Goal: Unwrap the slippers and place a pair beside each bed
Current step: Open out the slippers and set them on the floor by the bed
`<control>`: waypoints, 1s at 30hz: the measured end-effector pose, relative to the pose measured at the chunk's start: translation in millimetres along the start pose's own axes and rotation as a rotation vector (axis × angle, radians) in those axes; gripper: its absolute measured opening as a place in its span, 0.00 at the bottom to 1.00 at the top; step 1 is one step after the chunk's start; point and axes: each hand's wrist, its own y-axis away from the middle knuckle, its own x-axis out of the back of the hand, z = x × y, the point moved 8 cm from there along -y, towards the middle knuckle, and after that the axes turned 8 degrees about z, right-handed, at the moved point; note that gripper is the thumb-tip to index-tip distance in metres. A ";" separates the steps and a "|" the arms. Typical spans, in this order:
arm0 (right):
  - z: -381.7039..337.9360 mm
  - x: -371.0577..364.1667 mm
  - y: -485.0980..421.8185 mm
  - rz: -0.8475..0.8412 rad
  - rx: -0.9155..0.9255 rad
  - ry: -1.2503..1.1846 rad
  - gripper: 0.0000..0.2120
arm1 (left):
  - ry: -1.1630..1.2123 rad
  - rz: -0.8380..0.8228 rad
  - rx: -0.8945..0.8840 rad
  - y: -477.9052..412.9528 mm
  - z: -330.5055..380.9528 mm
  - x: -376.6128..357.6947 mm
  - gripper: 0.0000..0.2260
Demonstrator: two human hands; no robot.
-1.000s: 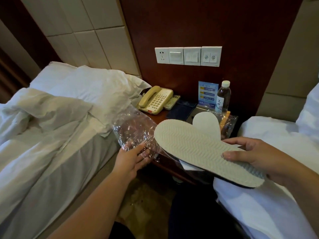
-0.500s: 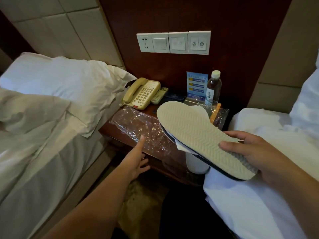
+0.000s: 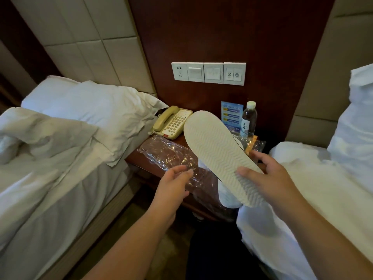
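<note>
- right hand (image 3: 270,178) is clamped on the heel end of a flat white slipper with a zigzag-ribbed sole (image 3: 218,154), thumb on the sole and the other fingers curled behind it
- the slipper is in the air, sole up, toe pointing at the back of the dark wooden nightstand (image 3: 131,159), over its right half
- a second white slipper (image 3: 228,197) hangs under the first one, mostly hidden, down past the nightstand's front edge
- left hand (image 3: 173,184) isn't gripping anything, fingers loose and slightly spread over the front edge. can't tell if the tips touch the plastic
- crinkled clear plastic wrapper (image 3: 161,150) lies flat along the front left part of the nightstand
- beige corded phone with a keypad (image 3: 171,123) sits at the back left corner
- clear water bottle with a white cap (image 3: 249,120) stands at the back right corner, with a blue printed card (image 3: 231,116) just beside it
- rumpled white bed (image 3: 50,158) is on the left of the nightstand, and another white bed (image 3: 323,178) is on the right
</note>
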 end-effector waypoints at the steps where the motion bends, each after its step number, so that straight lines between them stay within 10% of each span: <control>1: -4.4 -3.3 3.4 0.021 0.024 0.010 0.30 | 0.006 -0.021 -0.028 9.4 10.4 -2.2 0.13; 7: -38.7 -38.7 44.8 0.007 0.183 0.025 0.20 | 0.116 -0.189 -0.046 56.8 47.2 -10.7 0.18; 17: -68.7 -95.6 109.6 -0.463 0.148 -0.083 0.30 | 0.356 -0.248 -0.135 94.5 59.5 20.7 0.35; 30: -87.1 -95.8 126.3 -0.490 0.085 -0.220 0.25 | 0.274 -0.225 -0.319 114.7 78.4 57.7 0.22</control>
